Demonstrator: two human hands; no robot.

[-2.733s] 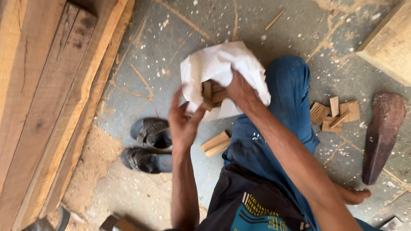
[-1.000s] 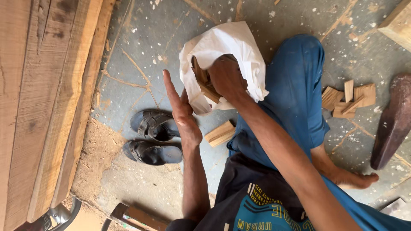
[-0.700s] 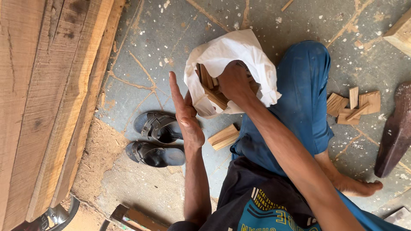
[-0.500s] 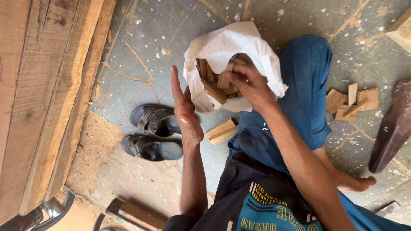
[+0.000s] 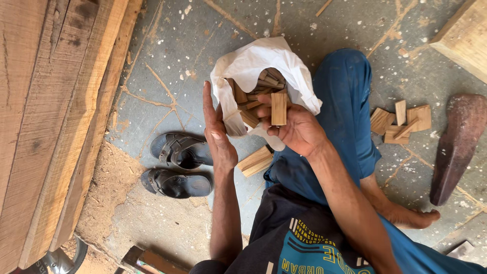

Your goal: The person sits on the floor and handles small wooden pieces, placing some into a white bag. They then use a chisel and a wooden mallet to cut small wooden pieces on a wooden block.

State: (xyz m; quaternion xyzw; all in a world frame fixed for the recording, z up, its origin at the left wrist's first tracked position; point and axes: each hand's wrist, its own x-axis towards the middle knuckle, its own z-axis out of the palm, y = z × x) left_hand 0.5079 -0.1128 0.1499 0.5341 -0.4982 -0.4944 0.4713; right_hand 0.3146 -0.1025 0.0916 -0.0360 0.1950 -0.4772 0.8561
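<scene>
A white plastic bag [image 5: 253, 63] lies open on the concrete floor, filled with several small wooden blocks. My right hand [image 5: 297, 132] is at the bag's mouth, fingers closed on one flat wooden block [image 5: 278, 108] held upright. My left hand [image 5: 218, 134] stands edge-on against the bag's left side, fingers straight and together, holding nothing. Another wooden block [image 5: 256, 161] lies on the floor just below the bag, between my hands. My knee in blue trousers [image 5: 350, 101] rests to the right of the bag.
A pair of dark sandals [image 5: 177, 165] lies left of my left arm. Long wooden planks [image 5: 45, 111] run along the left. A small heap of wooden blocks [image 5: 401, 122] and a dark rusty metal piece [image 5: 456, 142] lie at the right. My bare foot [image 5: 406, 215] rests on the floor.
My right hand has come out of the bag holding a wooden block. The bag's mouth is now open and shows the blocks inside. My left hand stayed beside the bag.
</scene>
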